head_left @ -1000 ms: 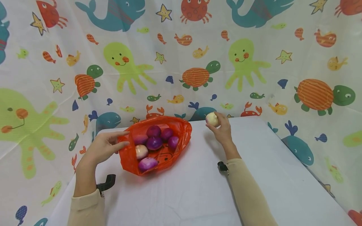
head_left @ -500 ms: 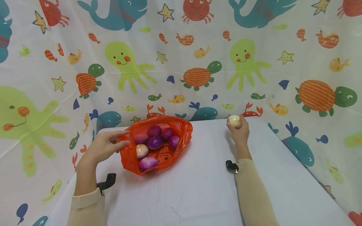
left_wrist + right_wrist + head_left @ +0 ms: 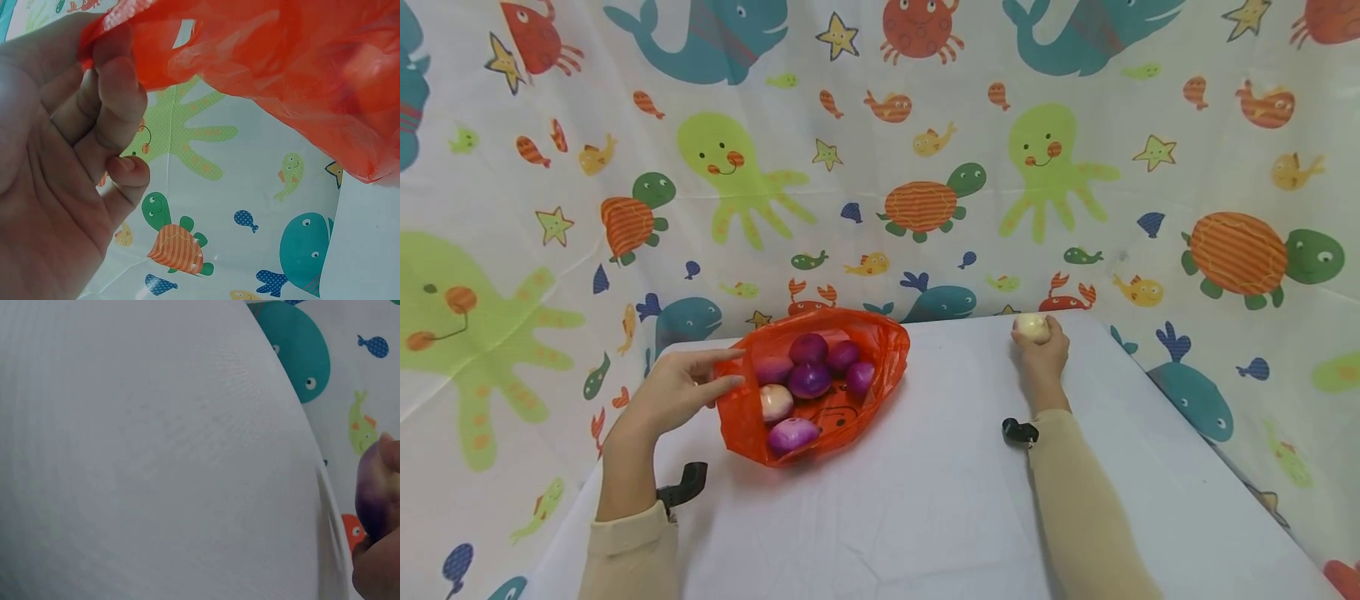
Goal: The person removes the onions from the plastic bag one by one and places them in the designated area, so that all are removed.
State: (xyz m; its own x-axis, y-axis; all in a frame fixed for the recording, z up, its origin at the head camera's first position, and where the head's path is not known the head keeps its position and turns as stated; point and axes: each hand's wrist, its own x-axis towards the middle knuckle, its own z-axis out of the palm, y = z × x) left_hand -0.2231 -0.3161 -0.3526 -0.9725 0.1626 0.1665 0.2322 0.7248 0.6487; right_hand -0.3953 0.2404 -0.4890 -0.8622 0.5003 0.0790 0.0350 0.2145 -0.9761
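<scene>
An orange plastic bag [image 3: 820,392] lies open on the white table [image 3: 925,500], with several purple onions [image 3: 808,379] and one pale onion inside. My left hand [image 3: 681,387] pinches the bag's left rim [image 3: 125,37] between thumb and fingers. My right hand [image 3: 1041,350] grips a pale peeled onion [image 3: 1032,327] at the table's far right corner, low against the tabletop. In the right wrist view the onion [image 3: 375,494] shows at the right edge, purplish, beside my fingers.
A curtain printed with sea creatures [image 3: 880,167] encloses the table at the back and both sides. The table's far edge runs right behind the bag and the onion in hand. Bare tabletop [image 3: 156,456] spreads in front.
My right hand has carried the pale onion from beside the bag rightward to the far right corner and lowered it. The left hand and bag have not moved.
</scene>
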